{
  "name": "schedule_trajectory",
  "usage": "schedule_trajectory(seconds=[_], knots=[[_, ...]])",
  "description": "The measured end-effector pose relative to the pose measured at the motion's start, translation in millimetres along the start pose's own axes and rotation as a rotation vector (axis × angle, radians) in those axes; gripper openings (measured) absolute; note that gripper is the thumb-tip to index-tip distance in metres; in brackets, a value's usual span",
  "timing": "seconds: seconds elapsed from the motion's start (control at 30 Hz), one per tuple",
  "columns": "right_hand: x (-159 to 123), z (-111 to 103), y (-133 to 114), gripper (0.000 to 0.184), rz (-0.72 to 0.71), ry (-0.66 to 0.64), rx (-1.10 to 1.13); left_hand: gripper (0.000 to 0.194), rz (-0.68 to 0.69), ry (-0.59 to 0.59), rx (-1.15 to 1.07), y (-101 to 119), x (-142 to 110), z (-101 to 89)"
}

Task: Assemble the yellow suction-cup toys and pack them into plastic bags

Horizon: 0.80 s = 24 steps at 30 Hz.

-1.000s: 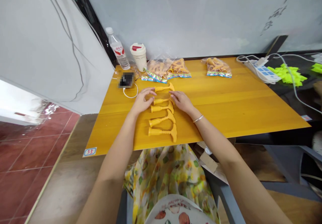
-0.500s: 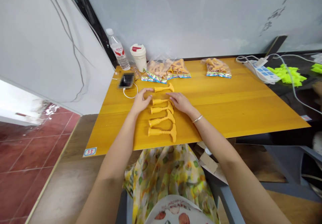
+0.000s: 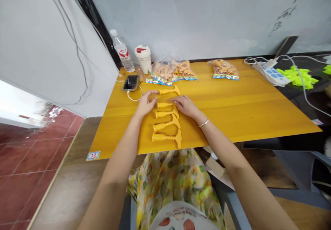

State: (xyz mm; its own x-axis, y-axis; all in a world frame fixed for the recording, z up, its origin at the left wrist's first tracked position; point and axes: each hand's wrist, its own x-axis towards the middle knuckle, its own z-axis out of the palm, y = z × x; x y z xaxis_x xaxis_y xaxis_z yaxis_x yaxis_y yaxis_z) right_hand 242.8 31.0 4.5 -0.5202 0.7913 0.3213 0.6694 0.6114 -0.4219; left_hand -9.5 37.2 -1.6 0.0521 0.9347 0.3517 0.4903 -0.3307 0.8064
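Left hand (image 3: 145,104) and right hand (image 3: 186,106), open and empty, flank five yellow plastic T-shaped pieces (image 3: 167,137) lined up on the bench (image 3: 245,109); plastic bags (image 3: 170,72) of similar pieces remain at its far edge.

The table (image 3: 232,113) is honey-yellow woodgrain; on it lie orange plastic pieces (image 3: 165,137); past its right edge, neon-green scraps (image 3: 297,76); in front, a yellow-green fruit-print cloth (image 3: 173,185)
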Motion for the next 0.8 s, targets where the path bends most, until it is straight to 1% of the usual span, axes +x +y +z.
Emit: schedule_trajectory(seconds=[0.07,0.17,0.2,0.27,0.33,0.4,0.5,0.57,0.6,0.67,0.73,0.8], knots=[[0,2,4,0.033,0.002,0.036,0.031,0.034,-0.007,0.024,-0.037,-7,4,3.5],[2,7,15,0.034,0.020,0.121,0.081,0.039,-0.072,0.053,-0.069,-19,16,9.0],[3,8,19,0.034,0.032,0.152,0.096,0.042,-0.089,0.045,-0.058,-22,21,10.8],[4,11,26,0.034,0.064,0.213,0.121,0.047,-0.075,-0.011,-0.014,-26,33,14.6],[5,12,32,0.034,0.102,0.269,0.140,0.049,-0.033,-0.090,0.028,-26,44,19.2],[5,13,37,0.035,0.136,0.319,0.147,0.047,-0.015,-0.148,0.063,-24,52,24.0],[7,12,43,0.036,0.180,0.397,0.140,0.037,-0.021,-0.167,0.071,-19,57,27.9],[9,11,45,0.039,0.231,0.436,0.163,0.033,0.008,-0.153,0.034,-15,54,26.2],[10,10,44,0.042,0.271,0.445,0.205,0.032,0.038,-0.143,0.010,-12,51,24.1],[12,8,40,0.051,0.351,0.421,0.369,0.031,0.107,-0.127,-0.039,-5,44,18.4],[13,5,32,0.057,0.391,0.341,0.609,0.032,0.158,-0.117,-0.085,5,37,12.6],[13,1,23,0.057,0.386,0.245,0.832,0.032,0.183,-0.112,-0.088,15,30,8.7]])
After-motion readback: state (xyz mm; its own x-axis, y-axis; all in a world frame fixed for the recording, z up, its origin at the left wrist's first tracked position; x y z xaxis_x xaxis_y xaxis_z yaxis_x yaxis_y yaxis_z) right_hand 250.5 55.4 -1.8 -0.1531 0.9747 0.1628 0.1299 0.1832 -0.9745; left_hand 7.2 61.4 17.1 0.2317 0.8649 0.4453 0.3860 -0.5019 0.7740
